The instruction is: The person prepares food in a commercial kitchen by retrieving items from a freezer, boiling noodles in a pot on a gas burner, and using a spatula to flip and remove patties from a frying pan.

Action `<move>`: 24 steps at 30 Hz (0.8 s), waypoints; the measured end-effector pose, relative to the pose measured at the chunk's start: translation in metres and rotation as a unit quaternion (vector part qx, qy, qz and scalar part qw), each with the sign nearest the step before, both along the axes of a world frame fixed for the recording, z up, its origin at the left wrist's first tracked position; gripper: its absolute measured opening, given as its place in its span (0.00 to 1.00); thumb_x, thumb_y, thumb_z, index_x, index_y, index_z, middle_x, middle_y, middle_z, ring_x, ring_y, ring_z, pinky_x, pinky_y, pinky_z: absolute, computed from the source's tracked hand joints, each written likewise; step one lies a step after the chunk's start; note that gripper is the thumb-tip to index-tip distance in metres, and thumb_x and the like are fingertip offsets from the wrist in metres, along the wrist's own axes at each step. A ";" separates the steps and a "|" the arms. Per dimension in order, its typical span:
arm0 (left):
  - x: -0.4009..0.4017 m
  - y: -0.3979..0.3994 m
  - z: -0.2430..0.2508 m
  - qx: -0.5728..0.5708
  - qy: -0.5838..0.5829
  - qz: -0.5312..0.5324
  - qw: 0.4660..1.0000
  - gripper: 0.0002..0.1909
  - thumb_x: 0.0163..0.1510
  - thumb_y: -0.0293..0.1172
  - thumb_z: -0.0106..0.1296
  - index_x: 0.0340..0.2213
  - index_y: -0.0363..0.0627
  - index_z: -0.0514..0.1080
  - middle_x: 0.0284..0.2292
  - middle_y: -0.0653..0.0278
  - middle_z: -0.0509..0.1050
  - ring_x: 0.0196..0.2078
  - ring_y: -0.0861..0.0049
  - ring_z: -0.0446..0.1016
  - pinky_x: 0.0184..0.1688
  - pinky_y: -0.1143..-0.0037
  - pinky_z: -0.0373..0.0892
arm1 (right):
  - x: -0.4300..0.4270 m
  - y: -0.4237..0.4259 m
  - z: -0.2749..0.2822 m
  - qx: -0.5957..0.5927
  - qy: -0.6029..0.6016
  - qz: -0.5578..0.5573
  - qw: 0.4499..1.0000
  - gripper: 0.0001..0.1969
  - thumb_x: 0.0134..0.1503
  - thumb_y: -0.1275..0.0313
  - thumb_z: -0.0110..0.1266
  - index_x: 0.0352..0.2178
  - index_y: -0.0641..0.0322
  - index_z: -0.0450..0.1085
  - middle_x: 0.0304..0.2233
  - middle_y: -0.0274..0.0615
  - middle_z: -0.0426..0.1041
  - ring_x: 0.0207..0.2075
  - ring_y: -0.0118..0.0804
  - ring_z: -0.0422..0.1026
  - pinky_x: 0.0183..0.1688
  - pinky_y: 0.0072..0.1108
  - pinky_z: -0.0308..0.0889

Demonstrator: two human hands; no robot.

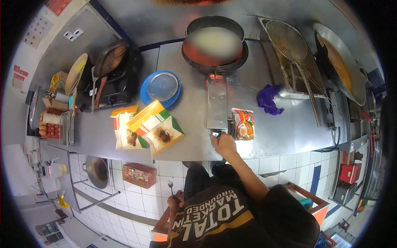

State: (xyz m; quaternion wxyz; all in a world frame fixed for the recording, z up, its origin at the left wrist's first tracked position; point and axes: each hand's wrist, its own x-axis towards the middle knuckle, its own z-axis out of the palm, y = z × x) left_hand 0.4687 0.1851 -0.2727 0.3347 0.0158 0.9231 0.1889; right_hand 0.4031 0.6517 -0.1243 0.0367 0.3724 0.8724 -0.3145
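Note:
My right hand has its fingers on the black control knob at the front of a single-burner gas stove. On the burner sits a dark wok; its contents are blurred pale and white, with a red-orange glow below them. A noodle packet lies just right of the stove body. Down by my side, my left hand grips a metal spoon with the bowl pointing up. Left of the stove, two opened paper food boxes hold dark brown food and overlap each other.
A blue bowl with a fine sieve stands behind the boxes. At right are a purple cloth, a fryer with a long-handled skimmer, and a large wok. A grill pan and egg trays sit left.

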 end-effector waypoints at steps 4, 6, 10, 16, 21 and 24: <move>0.007 0.012 0.018 0.117 0.020 0.088 0.989 0.13 0.58 0.33 0.49 0.27 0.35 0.77 0.18 0.64 0.72 0.16 0.81 0.68 0.16 0.75 0.63 | 0.000 0.000 -0.006 -0.028 0.037 -0.015 0.999 0.27 0.58 0.52 0.54 0.26 0.74 0.68 0.18 0.57 0.74 0.27 0.55 0.78 0.32 0.36 0.74; 0.009 0.013 0.021 0.199 0.009 0.133 0.971 0.14 0.59 0.33 0.49 0.27 0.35 0.77 0.17 0.64 0.72 0.16 0.80 0.68 0.16 0.77 0.63 | -0.001 -0.002 -0.006 -0.072 0.060 -0.047 0.995 0.26 0.56 0.52 0.56 0.25 0.72 0.68 0.15 0.53 0.74 0.25 0.51 0.78 0.33 0.35 0.74; 0.007 0.015 0.024 0.104 -0.048 0.125 0.986 0.13 0.59 0.33 0.48 0.28 0.36 0.74 0.17 0.63 0.71 0.16 0.79 0.69 0.15 0.78 0.63 | -0.001 -0.004 -0.002 0.002 0.058 -0.026 0.998 0.26 0.56 0.53 0.57 0.24 0.72 0.68 0.15 0.52 0.74 0.23 0.51 0.78 0.33 0.35 0.73; 0.010 0.016 0.018 0.136 -0.029 0.106 0.985 0.16 0.59 0.38 0.46 0.23 0.40 0.70 0.16 0.61 0.70 0.17 0.73 0.71 0.16 0.71 0.66 | -0.001 -0.003 0.005 -0.060 0.058 -0.057 0.995 0.25 0.53 0.52 0.58 0.27 0.71 0.70 0.23 0.59 0.76 0.30 0.60 0.77 0.35 0.43 0.72; 0.009 0.004 0.006 0.004 0.139 -0.152 0.978 0.19 0.59 0.40 0.46 0.19 0.40 0.67 0.16 0.60 0.68 0.17 0.67 0.70 0.19 0.65 0.66 | 0.000 -0.007 0.007 -0.007 0.076 -0.057 0.995 0.26 0.53 0.51 0.58 0.24 0.72 0.70 0.19 0.56 0.75 0.27 0.57 0.77 0.36 0.38 0.73; 0.013 -0.011 -0.002 0.093 0.102 0.117 0.983 0.18 0.60 0.39 0.43 0.22 0.37 0.67 0.17 0.61 0.66 0.20 0.69 0.67 0.22 0.67 0.65 | 0.005 -0.004 0.011 0.012 0.083 -0.037 0.996 0.27 0.53 0.51 0.58 0.24 0.73 0.71 0.18 0.56 0.75 0.26 0.58 0.77 0.35 0.39 0.73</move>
